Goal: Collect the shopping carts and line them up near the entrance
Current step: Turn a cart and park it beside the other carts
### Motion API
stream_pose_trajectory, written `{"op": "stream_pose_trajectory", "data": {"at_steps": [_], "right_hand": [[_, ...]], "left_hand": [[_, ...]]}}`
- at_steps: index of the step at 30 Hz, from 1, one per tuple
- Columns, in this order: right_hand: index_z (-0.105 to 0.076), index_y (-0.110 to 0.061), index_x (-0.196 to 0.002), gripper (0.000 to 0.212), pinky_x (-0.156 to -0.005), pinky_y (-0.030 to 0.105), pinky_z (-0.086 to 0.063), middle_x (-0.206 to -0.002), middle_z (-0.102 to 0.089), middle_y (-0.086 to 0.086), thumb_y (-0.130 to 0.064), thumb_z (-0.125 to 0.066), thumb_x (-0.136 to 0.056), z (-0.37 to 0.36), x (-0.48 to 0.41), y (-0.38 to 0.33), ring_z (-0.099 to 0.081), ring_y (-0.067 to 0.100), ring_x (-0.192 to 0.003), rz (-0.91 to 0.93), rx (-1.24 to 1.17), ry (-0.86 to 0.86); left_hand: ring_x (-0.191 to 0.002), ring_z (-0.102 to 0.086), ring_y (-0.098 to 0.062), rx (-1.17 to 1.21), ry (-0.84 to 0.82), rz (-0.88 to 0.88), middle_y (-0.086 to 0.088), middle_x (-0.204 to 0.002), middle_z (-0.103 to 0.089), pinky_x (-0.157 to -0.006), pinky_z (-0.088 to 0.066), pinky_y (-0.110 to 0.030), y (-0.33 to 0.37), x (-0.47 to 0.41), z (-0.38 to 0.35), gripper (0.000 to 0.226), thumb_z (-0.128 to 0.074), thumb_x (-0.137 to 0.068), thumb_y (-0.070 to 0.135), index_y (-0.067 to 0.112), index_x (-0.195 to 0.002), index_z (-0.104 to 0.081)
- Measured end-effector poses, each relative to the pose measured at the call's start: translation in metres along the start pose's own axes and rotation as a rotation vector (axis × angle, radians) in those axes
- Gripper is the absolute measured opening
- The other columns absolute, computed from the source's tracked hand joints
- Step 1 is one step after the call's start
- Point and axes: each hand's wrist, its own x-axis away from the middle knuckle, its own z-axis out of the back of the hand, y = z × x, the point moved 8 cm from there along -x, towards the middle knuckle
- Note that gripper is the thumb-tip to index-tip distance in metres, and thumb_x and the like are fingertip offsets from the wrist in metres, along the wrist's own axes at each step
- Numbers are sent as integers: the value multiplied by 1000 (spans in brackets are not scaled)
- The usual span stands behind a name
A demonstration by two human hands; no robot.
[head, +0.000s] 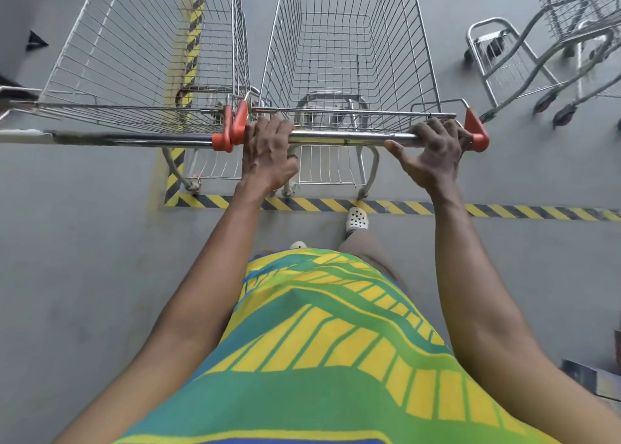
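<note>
Held cart (349, 57): at 12 o'clock, floor showing through its wire basket.
Left hand (268, 154): fingers curled over the handle bar (342, 137), at its 9 o'clock end.
Right hand (433, 151): fingers wrapped round the 3 o'clock end.
Second cart (144, 50): at 10 o'clock, just beside.
Other carts (571, 16): at 2 o'clock, well apart.
Floor (84, 258): grey; striped tape (504, 211) ran 9-to-3 by the rear wheels.

I see 2 empty silver wire carts upright side by side, orange handle caps close together: the centre cart (349, 57) straight ahead, the left cart (148, 50) just beside it. Off right, the nested carts (568, 9) stand angled away.
</note>
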Motion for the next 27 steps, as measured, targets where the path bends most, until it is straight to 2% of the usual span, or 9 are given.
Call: {"op": "stream_pose_trajectory", "data": {"at_steps": [8,13,16,20,23,25,27], "right_hand": [[-63,-17,-87,69,-93,49,-36,-95,-64,-1,-85,-50,-84,3,7,-3,-50,25,-103,20,17,38],[-63,-18,-88,68,-97,46,-34,-95,-64,-3,-85,-52,-84,1,7,0,-51,26,-104,15,40,31],[-63,-19,-85,63,-95,42,-33,-91,-63,-3,-81,-57,-85,3,8,-1,-52,25,-100,28,22,64],[-62,-20,-83,57,-93,55,-41,-89,-64,-4,-76,-64,-85,6,13,-2,-54,25,-98,50,13,134],[-65,-20,-83,58,-94,57,-39,-89,-65,-4,-78,-64,-85,6,15,-1,-54,24,-98,45,15,155],[-67,-20,-83,58,-96,58,-40,-89,-66,-4,-78,-64,-85,7,16,1,-54,25,-98,45,20,153],[-68,-20,-84,56,-96,57,-39,-91,-66,-4,-77,-65,-85,7,17,3,-54,25,-100,50,14,140]], "left_hand": [[-103,-48,-28,-4,15,3,-9,-110,-58,-88,-31,-40,-2,3,-3,42,-61,-71,15,11,-112,-56],[-101,-46,-28,-5,20,-7,-8,-111,-56,-89,-31,-40,1,4,-3,44,-64,-66,16,11,-109,-55],[-103,-47,-29,-17,20,-2,-8,-111,-57,-90,-29,-39,0,5,-2,46,-63,-66,18,11,-111,-56],[-106,-49,-30,-38,-4,-6,-9,-115,-58,-93,-31,-41,-1,6,-5,50,-62,-66,20,11,-115,-57],[-105,-48,-29,35,-11,0,-8,-112,-57,-95,-34,-40,0,10,-6,52,-61,-65,22,12,-116,-59],[-104,-48,-27,143,109,32,-7,-109,-56,-97,-36,-38,0,18,7,50,-61,-65,22,15,-115,-65],[-104,-51,-23,233,334,67,-3,-103,-58,-99,-33,-36,-3,39,28,39,-59,-66,15,20,-102,-72]]}}
